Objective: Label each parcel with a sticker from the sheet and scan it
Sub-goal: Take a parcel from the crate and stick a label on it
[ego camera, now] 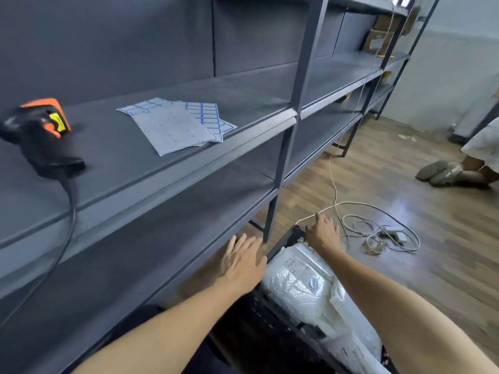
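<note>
Sticker sheets [176,122] with blue-bordered labels lie fanned on the dark grey shelf [151,168]. A black and orange handheld scanner [40,136] rests on the same shelf at the left, its cable hanging over the edge. Down on the floor stands a black crate [283,319] filled with white plastic-wrapped parcels [302,282]. My left hand [243,261] reaches down with fingers straight, beside the crate's near-left rim. My right hand [322,232] grips the crate's far rim, fingers curled over it.
The shelving unit runs along the left, with a lower shelf [162,238] just above my left hand. A loose cable coil [383,233] lies on the wooden floor to the right of the crate. Another person's shoes [440,171] are at the far right.
</note>
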`<state>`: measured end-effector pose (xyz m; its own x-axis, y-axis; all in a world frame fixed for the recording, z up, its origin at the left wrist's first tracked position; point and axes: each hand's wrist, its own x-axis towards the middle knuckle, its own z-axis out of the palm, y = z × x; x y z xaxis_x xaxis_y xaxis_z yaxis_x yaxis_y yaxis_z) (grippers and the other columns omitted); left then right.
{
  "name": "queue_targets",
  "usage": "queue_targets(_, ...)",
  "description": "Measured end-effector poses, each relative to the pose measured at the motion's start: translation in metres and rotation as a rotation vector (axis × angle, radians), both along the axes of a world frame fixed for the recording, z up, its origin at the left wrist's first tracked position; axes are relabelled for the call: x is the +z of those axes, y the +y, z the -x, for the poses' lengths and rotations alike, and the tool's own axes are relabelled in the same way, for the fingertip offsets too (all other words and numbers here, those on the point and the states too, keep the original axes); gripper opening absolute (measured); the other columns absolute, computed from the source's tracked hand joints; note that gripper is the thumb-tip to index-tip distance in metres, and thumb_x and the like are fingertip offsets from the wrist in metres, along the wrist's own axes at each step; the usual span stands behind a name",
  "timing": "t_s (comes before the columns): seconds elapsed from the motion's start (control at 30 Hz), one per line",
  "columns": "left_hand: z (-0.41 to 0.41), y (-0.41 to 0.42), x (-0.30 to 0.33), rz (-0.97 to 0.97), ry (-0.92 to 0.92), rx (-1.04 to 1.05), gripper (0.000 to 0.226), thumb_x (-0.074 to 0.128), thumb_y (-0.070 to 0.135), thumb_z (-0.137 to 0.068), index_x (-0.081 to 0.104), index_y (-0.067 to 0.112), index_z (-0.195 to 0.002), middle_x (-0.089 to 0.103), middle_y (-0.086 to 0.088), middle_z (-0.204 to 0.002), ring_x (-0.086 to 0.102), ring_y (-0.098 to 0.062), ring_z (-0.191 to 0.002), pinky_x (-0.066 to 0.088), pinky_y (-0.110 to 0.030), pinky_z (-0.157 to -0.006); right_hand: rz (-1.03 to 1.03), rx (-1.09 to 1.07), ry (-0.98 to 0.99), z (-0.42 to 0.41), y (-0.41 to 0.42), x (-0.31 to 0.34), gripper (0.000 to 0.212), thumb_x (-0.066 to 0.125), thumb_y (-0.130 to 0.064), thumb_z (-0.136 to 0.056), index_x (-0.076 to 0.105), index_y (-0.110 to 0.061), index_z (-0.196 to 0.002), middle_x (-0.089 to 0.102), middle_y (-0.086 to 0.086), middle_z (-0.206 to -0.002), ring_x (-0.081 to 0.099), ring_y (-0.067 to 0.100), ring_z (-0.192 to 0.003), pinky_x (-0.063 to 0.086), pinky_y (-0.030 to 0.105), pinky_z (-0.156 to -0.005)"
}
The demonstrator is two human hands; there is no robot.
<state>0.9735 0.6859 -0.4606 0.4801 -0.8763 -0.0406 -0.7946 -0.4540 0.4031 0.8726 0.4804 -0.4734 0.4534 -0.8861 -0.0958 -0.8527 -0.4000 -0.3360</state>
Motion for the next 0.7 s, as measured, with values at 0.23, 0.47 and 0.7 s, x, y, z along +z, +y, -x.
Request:
queue_targets(0.23,-0.053,0.021,0.135,0.302,-0.229,0.06,0.05,0.041,0.034,-0.099,0.034,0.019,-0.146,0.038,0.003,-0.15,0.031,-0.014,-0.139,0.012,-0.025,-0.112,0.236,0.216,-0.169,-0.096,0.04,0.145,0.049,0.04,-0.022,-0.094,0.037,-0.004,-0.14,0.041,0.012,-0.145,0.028,0.029,-0.139,0.018,0.047,-0.116)
queue_targets(0.47,-0.119,0.145,0.216,0.356,-0.42,0.418,0.047,0.042,0.031,-0.098,0.04,0.018,-0.143,0.045,0.0,-0.145,0.035,-0.018,-0.134,0.012,-0.024,-0.107,0.351,0.568,-0.296,-0.209,0.156,0.243,0.056,0.041,-0.024,-0.095,0.03,-0.003,-0.146,0.035,0.008,-0.152,0.023,0.026,-0.142,0.012,0.044,-0.117)
queue_targets(0.7,-0.148,0.323,0.218,0.148,-0.481,0.875,0.051,0.031,0.035,-0.101,0.027,0.017,-0.149,0.032,0.0,-0.154,0.018,-0.016,-0.145,0.001,-0.03,-0.118,0.372,1.024,-0.385,-0.28,0.328,0.276,0.045,0.04,-0.024,-0.094,0.041,-0.004,-0.134,0.048,0.007,-0.136,0.032,0.028,-0.135,0.014,0.043,-0.115)
